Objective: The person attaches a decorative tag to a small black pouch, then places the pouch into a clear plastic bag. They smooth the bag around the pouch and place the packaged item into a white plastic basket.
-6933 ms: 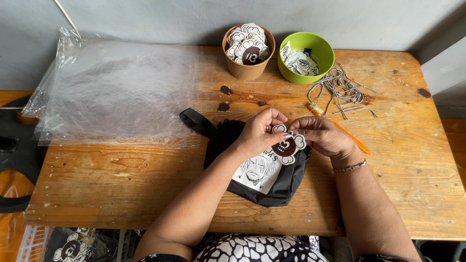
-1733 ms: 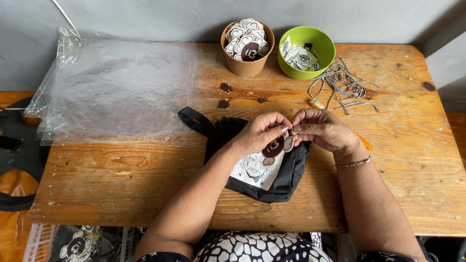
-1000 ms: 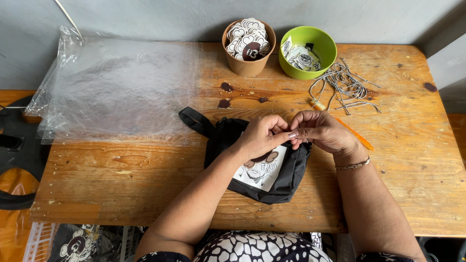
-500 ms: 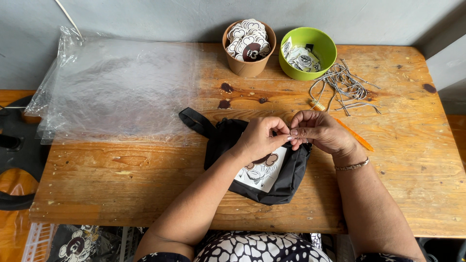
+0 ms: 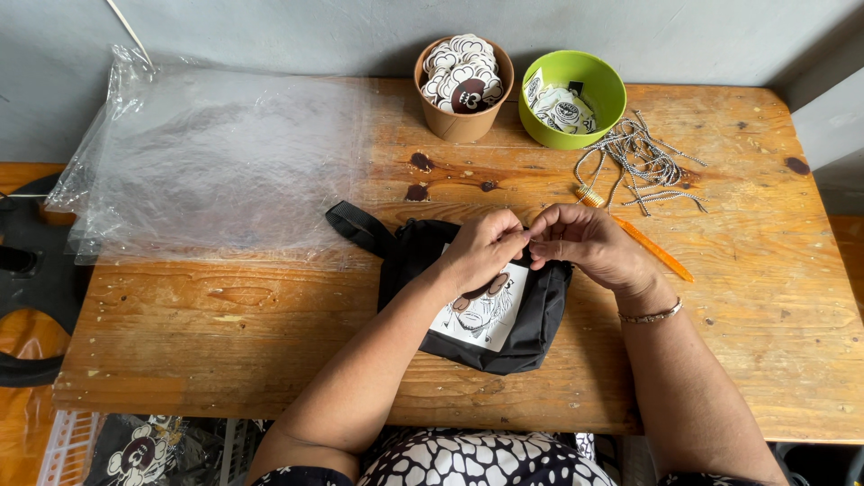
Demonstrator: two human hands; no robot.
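Observation:
A black pouch [image 5: 533,331] with a white drawn panel [image 5: 482,320] lies on the wooden table [image 5: 225,342]. My left hand [image 5: 481,249] and my right hand [image 5: 587,243] meet fingertip to fingertip over the pouch's top edge. Both are pinched on a thin cord too small to see clearly. A brown-and-white cut-out tag [image 5: 487,289] hangs from that spot and rests on the panel, half hidden under my left hand. The pouch's black strap [image 5: 356,226] sticks out to the left.
At the back stand a brown cup [image 5: 462,128] of similar cut-out tags and a green bowl [image 5: 596,126] of round tags. Striped cords [image 5: 641,162] lie beside the bowl, an orange pen [image 5: 653,250] near my right hand. Clear plastic bags [image 5: 216,162] cover the left side.
The tag, earlier held up between both hands, has dropped onto the pouch's panel under my left hand. The fingertips have stayed pinched together and shifted slightly up.

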